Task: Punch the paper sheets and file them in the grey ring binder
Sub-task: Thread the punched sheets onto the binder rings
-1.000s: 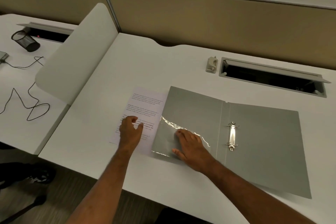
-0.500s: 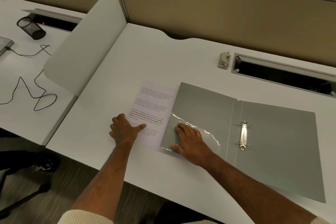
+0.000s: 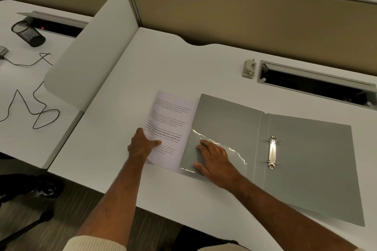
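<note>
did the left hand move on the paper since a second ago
Yes. The left hand slid toward the paper's left edge, away from the binder: earlier it lay on the text, now only the thumb is on it.

One open grey plastic ring binder [image 3: 302, 161] lies at the desk's centre, with one metal two-ring mechanism [image 3: 273, 152] on its spine. One stack of white printed paper sheets [image 3: 171, 128] shows at its nine o'clock side; the number of sheets cannot be told. One small beige hole punch [image 3: 248, 69] stands at twelve o'clock. One black mesh pen cup [image 3: 27, 32] lies at ten o'clock. Two bare hands: left hand [image 3: 142, 144], right hand [image 3: 216, 159].
</note>
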Demonstrator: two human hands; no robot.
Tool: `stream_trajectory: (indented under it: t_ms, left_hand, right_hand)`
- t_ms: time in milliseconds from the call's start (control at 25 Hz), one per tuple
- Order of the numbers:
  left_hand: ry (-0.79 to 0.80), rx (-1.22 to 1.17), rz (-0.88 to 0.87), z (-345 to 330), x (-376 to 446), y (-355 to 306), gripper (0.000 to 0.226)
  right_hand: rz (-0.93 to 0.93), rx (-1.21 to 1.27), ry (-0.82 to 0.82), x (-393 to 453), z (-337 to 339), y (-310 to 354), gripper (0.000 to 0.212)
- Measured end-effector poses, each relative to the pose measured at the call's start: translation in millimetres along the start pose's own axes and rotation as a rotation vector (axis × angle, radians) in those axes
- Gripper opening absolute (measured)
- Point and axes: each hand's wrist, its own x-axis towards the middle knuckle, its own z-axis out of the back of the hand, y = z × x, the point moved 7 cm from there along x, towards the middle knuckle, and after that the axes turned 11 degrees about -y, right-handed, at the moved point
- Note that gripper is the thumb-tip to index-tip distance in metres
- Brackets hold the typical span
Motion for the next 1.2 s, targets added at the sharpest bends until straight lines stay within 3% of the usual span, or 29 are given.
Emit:
stream_trajectory:
  t_ms: [200, 600, 720, 920, 1080, 1200]
  left_hand:
    - [0.002, -0.120, -0.095, 19.8, -5.2, -23.1, 0.048]
    - [-0.028, -0.288, -0.307, 82.3, -55.5, -102.5, 0.031]
    - [0.048, -0.422, -0.326, 87.8, -81.3, -128.4, 0.037]
    - [0.203, -0.637, -0.262, 80.0, -128.1, -160.9, 0.041]
    - [0.442, -0.881, -0.148, 53.2, -165.7, -177.9, 0.046]
    - [0.563, -0.934, -0.100, 29.6, -189.1, -185.7, 0.047]
  right_hand:
    - [-0.004, 0.041, -0.043, -2.5, 6.9, -1.2, 0.063]
    - [-0.105, 0.222, -0.212, 1.5, 32.1, -4.1, 0.053]
    - [-0.272, 0.484, -0.223, 5.8, 45.1, -4.6, 0.050]
    - [-0.715, 1.062, -0.188, 9.0, 74.4, -8.2, 0.043]
    - [-0.735, 1.627, -0.125, 4.6, 93.1, -15.8, 0.050]
    - [-0.818, 1.788, -0.203, -11.4, 103.7, -40.9, 0.054]
